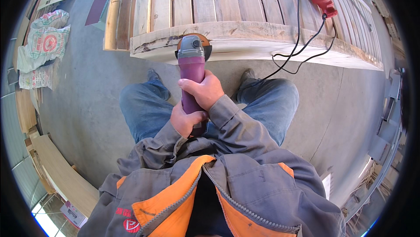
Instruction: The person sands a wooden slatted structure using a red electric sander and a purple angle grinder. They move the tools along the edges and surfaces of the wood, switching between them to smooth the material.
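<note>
Left hand (pixel 182 119) and right hand (pixel 208 91) clasp the grinder (pixel 191 70); slatted frame's edge (pixel 249 29) just ahead; floor (pixel 87 105) spreads both sides; sacks (pixel 46 49) well left, contents hidden.

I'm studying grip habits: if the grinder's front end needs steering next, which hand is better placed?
Probably the right hand: it grips the purple grinder farther forward, nearer the disc. The left hand holds it closer to the rear end.
</note>
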Motion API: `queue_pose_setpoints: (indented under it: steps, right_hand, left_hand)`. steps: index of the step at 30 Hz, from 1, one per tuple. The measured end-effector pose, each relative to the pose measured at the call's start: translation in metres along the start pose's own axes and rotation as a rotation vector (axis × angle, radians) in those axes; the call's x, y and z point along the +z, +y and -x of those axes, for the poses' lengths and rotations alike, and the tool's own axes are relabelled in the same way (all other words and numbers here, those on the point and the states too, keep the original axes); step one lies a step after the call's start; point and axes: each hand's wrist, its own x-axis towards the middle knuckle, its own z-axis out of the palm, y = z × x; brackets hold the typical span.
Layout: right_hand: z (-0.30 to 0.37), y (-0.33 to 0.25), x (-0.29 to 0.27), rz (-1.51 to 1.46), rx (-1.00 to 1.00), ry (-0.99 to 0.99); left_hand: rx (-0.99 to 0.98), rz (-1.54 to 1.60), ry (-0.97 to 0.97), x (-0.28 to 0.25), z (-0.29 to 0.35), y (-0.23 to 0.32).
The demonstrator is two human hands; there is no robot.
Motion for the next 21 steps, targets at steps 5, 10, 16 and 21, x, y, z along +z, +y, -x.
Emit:
queue_pose_setpoints:
  steps: [5, 10, 16, 21]
  right_hand:
    - [0.002, -0.003, -0.004, 0.004, 0.009, -0.008]
    - [0.002, -0.009, 0.0, -0.012, 0.013, -0.023]
    - [0.001, -0.004, -0.003, 0.018, 0.015, -0.006]
    - [0.002, -0.008, -0.004, 0.014, 0.011, 0.005]
  left_hand:
    - [0.002, 0.029, -0.019, 0.0, -0.002, -0.005]
    - [-0.011, 0.059, 0.019, -0.002, -0.002, -0.005]
    - [0.003, 0.061, 0.01, 0.004, -0.001, -0.002]
    - [0.002, 0.04, 0.002, 0.002, -0.003, -0.002]
